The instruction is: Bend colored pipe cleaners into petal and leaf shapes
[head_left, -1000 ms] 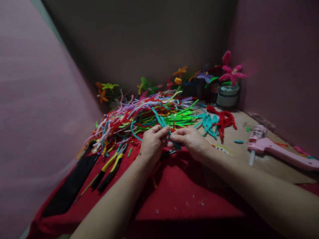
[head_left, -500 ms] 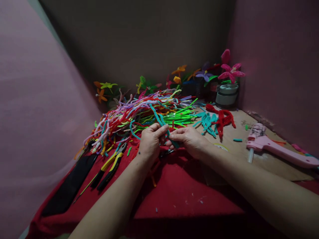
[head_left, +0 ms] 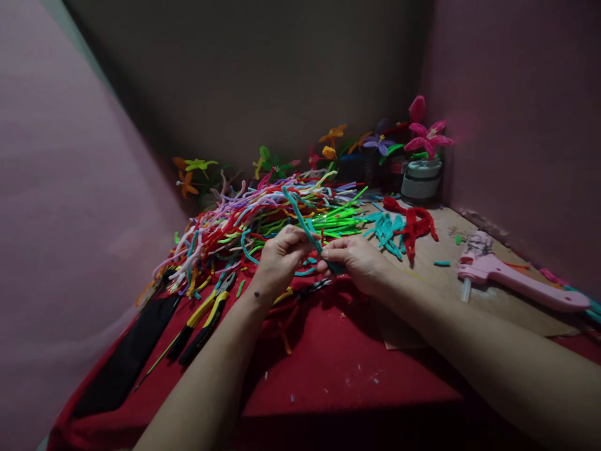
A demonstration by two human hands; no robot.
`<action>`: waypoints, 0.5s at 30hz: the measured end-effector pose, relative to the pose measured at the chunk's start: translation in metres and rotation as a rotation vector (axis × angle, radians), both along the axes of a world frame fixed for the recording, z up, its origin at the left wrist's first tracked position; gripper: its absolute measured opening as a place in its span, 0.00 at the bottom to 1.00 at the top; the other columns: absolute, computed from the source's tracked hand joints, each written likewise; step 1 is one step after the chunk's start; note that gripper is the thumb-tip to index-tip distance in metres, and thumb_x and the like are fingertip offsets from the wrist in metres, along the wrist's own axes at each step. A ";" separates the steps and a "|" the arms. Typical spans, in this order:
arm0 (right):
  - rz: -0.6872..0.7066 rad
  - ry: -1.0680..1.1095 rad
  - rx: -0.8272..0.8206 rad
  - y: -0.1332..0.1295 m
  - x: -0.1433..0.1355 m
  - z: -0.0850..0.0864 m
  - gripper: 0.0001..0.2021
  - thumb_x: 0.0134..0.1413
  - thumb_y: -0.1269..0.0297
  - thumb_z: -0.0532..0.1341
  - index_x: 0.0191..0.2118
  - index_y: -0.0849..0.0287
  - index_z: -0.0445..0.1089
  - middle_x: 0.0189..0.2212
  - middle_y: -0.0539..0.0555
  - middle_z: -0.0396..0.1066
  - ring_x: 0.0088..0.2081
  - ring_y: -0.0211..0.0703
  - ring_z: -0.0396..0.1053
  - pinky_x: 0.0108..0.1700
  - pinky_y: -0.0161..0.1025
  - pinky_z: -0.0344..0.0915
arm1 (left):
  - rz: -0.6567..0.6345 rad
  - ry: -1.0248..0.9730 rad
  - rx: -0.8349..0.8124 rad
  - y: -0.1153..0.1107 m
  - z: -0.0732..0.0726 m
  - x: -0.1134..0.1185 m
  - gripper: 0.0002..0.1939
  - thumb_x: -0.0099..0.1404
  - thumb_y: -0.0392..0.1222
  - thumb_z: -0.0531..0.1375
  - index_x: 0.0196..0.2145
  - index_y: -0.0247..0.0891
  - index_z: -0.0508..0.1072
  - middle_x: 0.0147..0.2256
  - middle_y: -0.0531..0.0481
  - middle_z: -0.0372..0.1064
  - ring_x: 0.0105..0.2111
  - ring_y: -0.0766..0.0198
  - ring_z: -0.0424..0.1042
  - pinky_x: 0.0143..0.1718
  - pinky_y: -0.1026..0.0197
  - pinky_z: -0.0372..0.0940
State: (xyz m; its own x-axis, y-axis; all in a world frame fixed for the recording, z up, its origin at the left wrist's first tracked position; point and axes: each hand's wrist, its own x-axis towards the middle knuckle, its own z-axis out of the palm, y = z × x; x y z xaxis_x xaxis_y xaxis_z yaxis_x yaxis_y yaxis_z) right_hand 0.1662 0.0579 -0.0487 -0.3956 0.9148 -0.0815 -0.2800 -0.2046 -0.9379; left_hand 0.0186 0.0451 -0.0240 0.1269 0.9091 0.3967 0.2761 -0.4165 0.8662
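A teal pipe cleaner (head_left: 297, 212) slants up and leftward from between my two hands, its upper end free. My right hand (head_left: 359, 260) pinches its lower part between thumb and fingers. Beside it, my left hand (head_left: 280, 255) is closed, its fingertips on the pipe cleaner a little higher up. Just beyond both hands lies a big heap of multicoloured pipe cleaners (head_left: 220, 219), with a bright green bundle (head_left: 340, 219) at its right. Below the left hand a second tool with dark jaws (head_left: 315, 287) is partly hidden.
Yellow-and-black pliers (head_left: 206, 319) and a black flat strip (head_left: 126, 357) lie at left on the red cloth (head_left: 347, 382). At right, teal loops (head_left: 389, 233), red loops (head_left: 416, 228) and a pink glue gun (head_left: 511, 279) rest on a board. Pipe-cleaner flowers (head_left: 428, 138) stand behind.
My left hand has shifted slightly left and turned, its fingers curling more. The teal pipe cleaner's strands now lie closer together. The view has moved a little.
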 end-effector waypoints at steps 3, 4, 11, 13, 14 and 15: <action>0.042 -0.016 0.001 0.001 0.003 0.004 0.05 0.39 0.72 0.60 0.18 0.64 0.65 0.15 0.51 0.68 0.16 0.33 0.63 0.22 0.32 0.60 | -0.025 0.241 0.218 0.004 0.001 -0.006 0.03 0.53 0.37 0.61 0.26 0.40 0.77 0.30 0.50 0.61 0.32 0.65 0.63 0.35 0.65 0.60; 0.066 -0.021 0.014 0.001 0.004 0.005 0.05 0.38 0.72 0.60 0.18 0.64 0.65 0.14 0.51 0.68 0.15 0.33 0.62 0.22 0.32 0.60 | -0.034 0.306 0.258 0.004 0.003 -0.008 0.04 0.53 0.37 0.61 0.27 0.41 0.77 0.31 0.50 0.61 0.34 0.64 0.63 0.36 0.64 0.60; 0.188 -0.102 0.082 0.001 0.007 0.009 0.03 0.35 0.71 0.60 0.18 0.64 0.66 0.13 0.51 0.67 0.14 0.33 0.60 0.19 0.32 0.56 | -0.103 0.666 0.332 -0.008 0.018 -0.014 0.07 0.58 0.38 0.56 0.27 0.41 0.74 0.32 0.48 0.66 0.33 0.64 0.64 0.34 0.65 0.57; 0.163 -0.163 0.125 -0.001 0.006 0.009 0.04 0.36 0.71 0.59 0.18 0.64 0.65 0.12 0.50 0.66 0.14 0.33 0.59 0.20 0.32 0.56 | -0.076 0.731 0.313 -0.014 0.020 -0.012 0.06 0.56 0.37 0.57 0.25 0.40 0.73 0.26 0.49 0.64 0.27 0.66 0.62 0.30 0.66 0.54; 0.140 -0.210 0.163 -0.003 0.004 0.009 0.04 0.38 0.71 0.59 0.18 0.63 0.65 0.13 0.50 0.66 0.15 0.33 0.59 0.21 0.33 0.56 | -0.048 0.723 0.283 -0.016 0.020 -0.011 0.05 0.54 0.37 0.58 0.23 0.39 0.72 0.23 0.50 0.63 0.24 0.67 0.60 0.27 0.66 0.53; 0.106 -0.273 0.227 -0.005 0.003 0.009 0.05 0.39 0.70 0.58 0.18 0.63 0.65 0.13 0.50 0.66 0.16 0.33 0.60 0.22 0.33 0.56 | -0.012 0.686 0.229 -0.018 0.019 -0.009 0.04 0.52 0.36 0.59 0.22 0.38 0.72 0.21 0.51 0.62 0.22 0.68 0.58 0.25 0.66 0.51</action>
State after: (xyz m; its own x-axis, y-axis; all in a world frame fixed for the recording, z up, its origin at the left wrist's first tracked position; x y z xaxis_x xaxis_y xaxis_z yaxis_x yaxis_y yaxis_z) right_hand 0.1690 0.0526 -0.0399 -0.4804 0.8770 0.0033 -0.0012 0.0031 -1.0000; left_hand 0.0095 0.0276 -0.0046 0.4254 0.8097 0.4042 0.7207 -0.5733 0.3899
